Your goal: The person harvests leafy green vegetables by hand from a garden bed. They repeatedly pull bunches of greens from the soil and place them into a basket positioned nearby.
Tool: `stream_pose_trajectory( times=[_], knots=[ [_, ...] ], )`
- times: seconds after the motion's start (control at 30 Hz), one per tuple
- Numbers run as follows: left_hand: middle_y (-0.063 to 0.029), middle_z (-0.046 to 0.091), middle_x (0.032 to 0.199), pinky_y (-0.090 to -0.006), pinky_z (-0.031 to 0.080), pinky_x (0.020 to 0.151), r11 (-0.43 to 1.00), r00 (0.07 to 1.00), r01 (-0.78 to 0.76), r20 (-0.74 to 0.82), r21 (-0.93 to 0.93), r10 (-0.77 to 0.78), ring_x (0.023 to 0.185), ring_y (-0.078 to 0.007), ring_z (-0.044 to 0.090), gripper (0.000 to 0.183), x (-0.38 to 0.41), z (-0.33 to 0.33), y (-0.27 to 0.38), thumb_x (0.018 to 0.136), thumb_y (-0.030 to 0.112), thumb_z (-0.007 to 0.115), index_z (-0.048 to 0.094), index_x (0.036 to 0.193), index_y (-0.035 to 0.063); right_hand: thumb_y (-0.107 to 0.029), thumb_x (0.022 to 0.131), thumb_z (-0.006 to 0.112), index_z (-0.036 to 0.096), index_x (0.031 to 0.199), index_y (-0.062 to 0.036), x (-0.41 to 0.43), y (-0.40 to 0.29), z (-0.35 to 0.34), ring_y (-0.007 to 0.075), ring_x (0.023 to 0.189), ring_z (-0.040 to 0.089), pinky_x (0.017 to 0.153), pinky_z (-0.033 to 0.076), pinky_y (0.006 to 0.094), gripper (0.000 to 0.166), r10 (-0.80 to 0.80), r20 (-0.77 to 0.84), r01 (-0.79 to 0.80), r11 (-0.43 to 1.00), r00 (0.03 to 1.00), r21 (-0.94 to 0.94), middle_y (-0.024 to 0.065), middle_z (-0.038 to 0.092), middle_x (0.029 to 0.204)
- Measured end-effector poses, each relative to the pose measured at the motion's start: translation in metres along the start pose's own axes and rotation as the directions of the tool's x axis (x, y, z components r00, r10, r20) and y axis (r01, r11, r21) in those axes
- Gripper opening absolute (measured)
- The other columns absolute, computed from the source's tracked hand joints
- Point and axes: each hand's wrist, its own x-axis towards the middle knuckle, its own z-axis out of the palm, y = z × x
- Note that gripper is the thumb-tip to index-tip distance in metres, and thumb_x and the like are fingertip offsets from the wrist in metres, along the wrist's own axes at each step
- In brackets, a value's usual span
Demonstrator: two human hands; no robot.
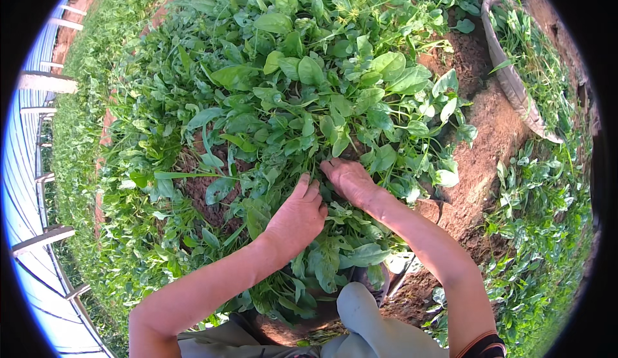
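Observation:
Both of my hands are low among broad-leaved spinach-like greens point(310, 70), close together. The fingers of my left hand point(300, 210) are bent and reach into the stems, their tips partly hidden by foliage. Just right of it and slightly farther away, my right hand point(348, 179) is curled, its fingertips down against the plants. Whether either hand grips a stem cannot be seen. Below the hands, a dense clump of larger leaves point(364, 255) spreads in front of my legs.
Bare reddish soil point(487, 131) runs along the right. A curved, pale grey-brown strip point(509, 80) lies there beside more greens point(536, 203). My grey-clad knee point(357, 305) is at the bottom. Along the left edge stands a translucent sheet wall point(24, 174) with light-coloured bars point(46, 239).

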Motion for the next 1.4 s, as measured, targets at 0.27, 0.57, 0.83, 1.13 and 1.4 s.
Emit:
stream_pose_trajectory(
  times=[0.27, 0.57, 0.83, 1.13, 1.4],
  knots=[
    [-0.0119, 0.062, 0.1, -0.0486, 0.022, 0.109, 0.997, 0.996, 0.017, 0.091, -0.071, -0.011, 0.113, -0.0301, 0.05, 0.026, -0.01, -0.001, 0.032, 0.074, 0.014, 0.058, 0.064, 0.097, 0.0035, 0.001, 0.073, 0.053, 0.055, 0.105, -0.0017, 0.006, -0.009, -0.002, 0.0357, 0.077, 0.065, 0.065, 0.054, 0.0424, 0.032, 0.048, -0.044, -0.049, 0.999, 0.998, -0.019, 0.0223, 0.059, 0.104],
    [-0.0136, 0.059, 0.103, -0.0432, 0.031, 0.102, 0.938, 0.978, 0.192, -0.018, -0.289, -0.206, 0.105, -0.0271, 0.052, 0.037, -0.024, 0.008, 0.041, 0.071, 0.012, 0.061, 0.058, 0.106, 0.0009, 0.002, 0.071, 0.058, 0.061, 0.09, 0.0019, 0.011, 0.0, -0.002, 0.0383, 0.081, 0.062, 0.071, 0.051, 0.0415, 0.019, 0.069, -0.006, -0.065, 0.955, 0.998, 0.288, 0.0228, 0.062, 0.09],
    [-0.0144, 0.059, 0.103, -0.0415, 0.032, 0.1, 0.925, 0.973, 0.211, -0.023, -0.316, -0.23, 0.104, -0.0274, 0.052, 0.041, -0.024, 0.009, 0.041, 0.069, 0.011, 0.063, 0.057, 0.108, -0.0012, 0.002, 0.079, 0.062, 0.062, 0.087, 0.0041, 0.003, 0.006, 0.02, 0.0219, 0.066, 0.06, 0.062, 0.049, 0.0335, 0.008, 0.294, -0.042, -0.146, 0.588, 0.955, 0.796, 0.0129, 0.063, 0.076],
    [-0.014, 0.059, 0.101, -0.0417, 0.032, 0.1, 0.929, 0.974, 0.213, -0.015, -0.303, -0.228, 0.104, -0.0276, 0.052, 0.045, -0.027, 0.011, 0.04, 0.07, 0.011, 0.062, 0.056, 0.112, -0.0029, -0.004, 0.083, 0.066, 0.06, 0.089, 0.0042, -0.001, -0.006, -0.022, 0.0102, 0.052, 0.054, 0.049, 0.054, 0.0276, 0.012, 0.422, 0.183, -0.236, 0.076, 0.888, 0.969, 0.0057, 0.058, 0.074],
    [-0.0125, 0.059, 0.1, -0.0423, 0.032, 0.1, 0.929, 0.968, 0.236, -0.015, -0.285, -0.251, 0.103, -0.0265, 0.052, 0.043, -0.028, 0.013, 0.041, 0.072, 0.011, 0.061, 0.058, 0.113, -0.0009, 0.005, 0.074, 0.055, 0.061, 0.097, -0.0006, -0.001, 0.002, -0.013, 0.0349, 0.088, 0.062, 0.074, 0.051, 0.0401, 0.024, 0.235, 0.011, -0.223, 0.906, 0.972, 0.359, 0.0195, 0.064, 0.09]
  ],
)
